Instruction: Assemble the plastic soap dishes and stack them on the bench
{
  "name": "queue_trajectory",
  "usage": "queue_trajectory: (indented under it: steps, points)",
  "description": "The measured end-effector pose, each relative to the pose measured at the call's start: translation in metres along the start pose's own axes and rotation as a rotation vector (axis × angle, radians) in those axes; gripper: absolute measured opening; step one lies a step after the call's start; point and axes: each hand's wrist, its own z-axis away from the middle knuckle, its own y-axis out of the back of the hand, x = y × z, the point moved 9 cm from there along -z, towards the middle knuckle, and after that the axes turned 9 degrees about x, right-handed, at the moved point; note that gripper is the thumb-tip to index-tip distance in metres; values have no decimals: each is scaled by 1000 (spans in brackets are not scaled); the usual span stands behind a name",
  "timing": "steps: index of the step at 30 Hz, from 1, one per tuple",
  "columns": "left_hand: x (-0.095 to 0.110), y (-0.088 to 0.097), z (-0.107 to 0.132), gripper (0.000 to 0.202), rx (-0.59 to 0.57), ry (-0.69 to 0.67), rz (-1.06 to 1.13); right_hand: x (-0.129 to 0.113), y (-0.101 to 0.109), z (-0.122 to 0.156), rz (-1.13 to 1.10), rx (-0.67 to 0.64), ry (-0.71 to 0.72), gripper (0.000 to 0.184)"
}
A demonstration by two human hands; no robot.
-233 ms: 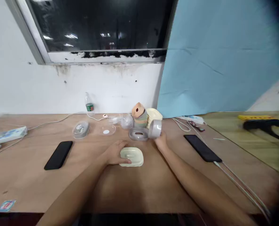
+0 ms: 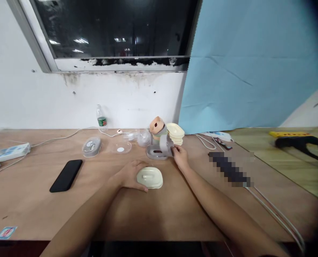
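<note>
A person's left hand [image 2: 132, 175] is resting on a smooth, cream plastic oval lid [image 2: 151, 177] on a plywood surface [image 2: 30, 207], its fingers [image 2: 140, 165] spreading wide across the lid's left side. The right hand [image 2: 179, 157] is closing narrowed fingers [image 2: 175, 150] on a round grey plastic cap [image 2: 164, 143], at about two o'clock from the lid, and is hiding part of it. The cap is standing against a grey oval plastic base [image 2: 154, 153]. Behind it, a peach-coloured piece with a dark slot [image 2: 157, 125] is topping a partly hidden stack, and glossy cream oval dishes [image 2: 175, 130] are leaning together beside it. At eleven o'clock, a clear round container [image 2: 91, 146] and a shallow clear dish [image 2: 121, 147] are lying near a white cable [image 2: 59, 137]. A black phone [image 2: 66, 175] is lying at nine o'clock, while a pixelated dark oblong [image 2: 228, 169] at three o'clock is staying too blurred to identify.
</note>
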Motion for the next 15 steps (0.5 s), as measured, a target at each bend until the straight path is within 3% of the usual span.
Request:
queue_trajectory:
  steps: [7,15]
  points:
    - [-9,-4,2,93,9,25,-107,-8,-4,3,-4,-18,36,44]
    - [-12,2,2,83,36,50,-103,-30,-6,10,80,-84,204,45]
